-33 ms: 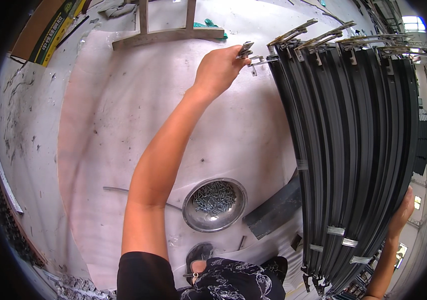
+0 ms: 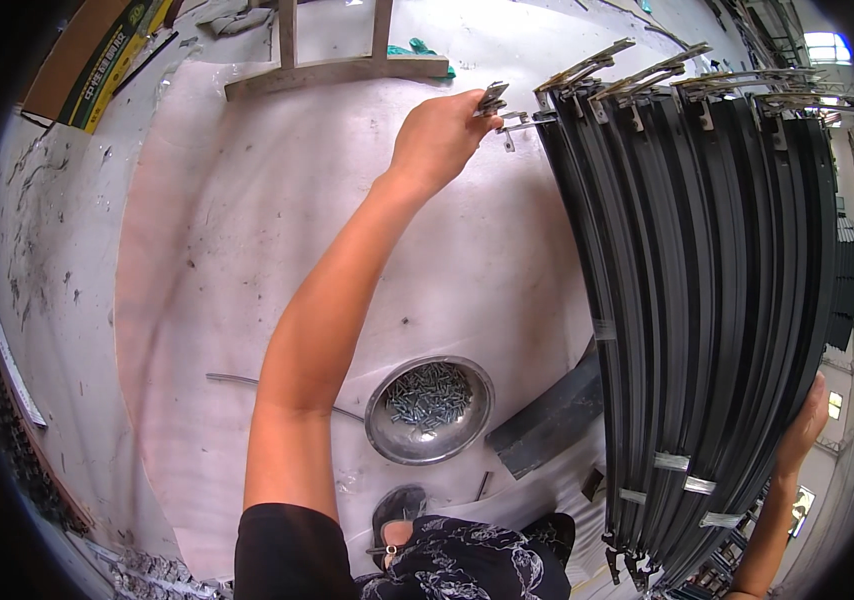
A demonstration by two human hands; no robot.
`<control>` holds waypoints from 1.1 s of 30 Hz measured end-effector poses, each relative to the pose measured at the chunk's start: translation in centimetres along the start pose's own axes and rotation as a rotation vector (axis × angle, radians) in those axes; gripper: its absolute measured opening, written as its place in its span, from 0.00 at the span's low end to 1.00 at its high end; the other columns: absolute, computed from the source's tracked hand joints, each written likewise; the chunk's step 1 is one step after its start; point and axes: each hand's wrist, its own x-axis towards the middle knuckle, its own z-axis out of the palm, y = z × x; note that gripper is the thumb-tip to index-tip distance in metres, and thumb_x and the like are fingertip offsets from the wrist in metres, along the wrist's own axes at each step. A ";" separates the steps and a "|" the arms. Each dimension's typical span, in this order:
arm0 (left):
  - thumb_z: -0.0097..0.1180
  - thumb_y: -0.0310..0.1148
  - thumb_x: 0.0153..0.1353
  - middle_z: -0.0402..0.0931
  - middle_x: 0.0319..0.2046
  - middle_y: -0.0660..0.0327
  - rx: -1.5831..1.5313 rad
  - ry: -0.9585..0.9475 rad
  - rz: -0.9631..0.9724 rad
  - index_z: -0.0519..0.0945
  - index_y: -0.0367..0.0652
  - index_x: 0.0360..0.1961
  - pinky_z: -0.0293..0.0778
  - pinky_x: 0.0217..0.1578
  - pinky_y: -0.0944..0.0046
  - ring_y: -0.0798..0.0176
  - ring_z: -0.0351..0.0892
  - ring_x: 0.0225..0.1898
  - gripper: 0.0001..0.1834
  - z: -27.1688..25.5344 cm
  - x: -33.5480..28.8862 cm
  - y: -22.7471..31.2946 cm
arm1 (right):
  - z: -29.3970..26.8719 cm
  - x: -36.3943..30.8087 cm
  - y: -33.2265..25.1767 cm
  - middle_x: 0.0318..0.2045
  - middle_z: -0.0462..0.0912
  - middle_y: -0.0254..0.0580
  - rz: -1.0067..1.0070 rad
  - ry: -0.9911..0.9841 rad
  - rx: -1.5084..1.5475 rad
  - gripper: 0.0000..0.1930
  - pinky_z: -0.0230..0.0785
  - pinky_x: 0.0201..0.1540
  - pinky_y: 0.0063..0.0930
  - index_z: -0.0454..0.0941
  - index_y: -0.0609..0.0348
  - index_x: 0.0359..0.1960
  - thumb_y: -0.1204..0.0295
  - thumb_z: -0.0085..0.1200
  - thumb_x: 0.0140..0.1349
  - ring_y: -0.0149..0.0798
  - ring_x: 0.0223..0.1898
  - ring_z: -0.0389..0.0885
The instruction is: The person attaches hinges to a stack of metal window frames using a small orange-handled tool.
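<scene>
My left hand (image 2: 437, 140) is reached out toward the far end of a stack of long black metal profiles (image 2: 687, 290). Its fingers are closed on a small metal bracket (image 2: 492, 98). Just beside the fingertips, another bracket (image 2: 515, 128) juts out from the stack's left corner. Along the far ends of the profiles sit several more metal brackets with bent arms (image 2: 647, 75). Low on the stack's right side, my right hand (image 2: 802, 428) rests against the outermost profile. Its fingers are mostly hidden by that edge.
A steel bowl (image 2: 397, 445) of small screws stands on the pale sheet near my feet. Beside it lies a dark flat strip (image 2: 552, 420); a thin rod (image 2: 232, 378) passes behind my left arm. Farther off are a wooden frame (image 2: 337, 68) and a cardboard box (image 2: 77, 60).
</scene>
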 end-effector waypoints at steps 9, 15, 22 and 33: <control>0.60 0.40 0.62 0.80 0.26 0.56 -0.036 -0.001 -0.026 0.80 0.39 0.37 0.71 0.30 0.62 0.60 0.77 0.27 0.13 0.8 0.6 -0.4 | 0.0 0.0 0.5 0.29 0.72 0.40 -0.017 0.001 -0.014 0.25 0.62 0.41 0.27 0.71 0.70 0.38 0.58 0.29 0.76 0.33 0.32 0.68; 0.61 0.38 0.60 0.78 0.20 0.57 -0.050 0.174 0.041 0.81 0.43 0.33 0.71 0.26 0.59 0.59 0.78 0.22 0.09 4.8 2.1 1.0 | 0.0 0.0 0.5 0.28 0.71 0.40 -0.025 0.003 -0.038 0.26 0.62 0.41 0.28 0.71 0.70 0.37 0.57 0.27 0.76 0.34 0.31 0.68; 0.61 0.36 0.59 0.79 0.23 0.52 -0.129 0.378 -0.047 0.80 0.42 0.32 0.70 0.27 0.56 0.48 0.75 0.24 0.08 8.1 1.8 3.0 | 0.5 0.0 -1.2 0.27 0.70 0.40 -0.009 -0.009 -0.029 0.26 0.62 0.40 0.28 0.70 0.69 0.36 0.58 0.26 0.76 0.35 0.31 0.67; 0.57 0.46 0.62 0.79 0.33 0.55 0.027 0.741 0.169 0.78 0.42 0.37 0.74 0.32 0.55 0.49 0.78 0.32 0.16 6.5 2.3 6.4 | -0.1 -0.1 0.3 0.31 0.75 0.42 0.019 -0.001 -0.039 0.25 0.64 0.44 0.25 0.73 0.71 0.40 0.59 0.30 0.76 0.34 0.35 0.72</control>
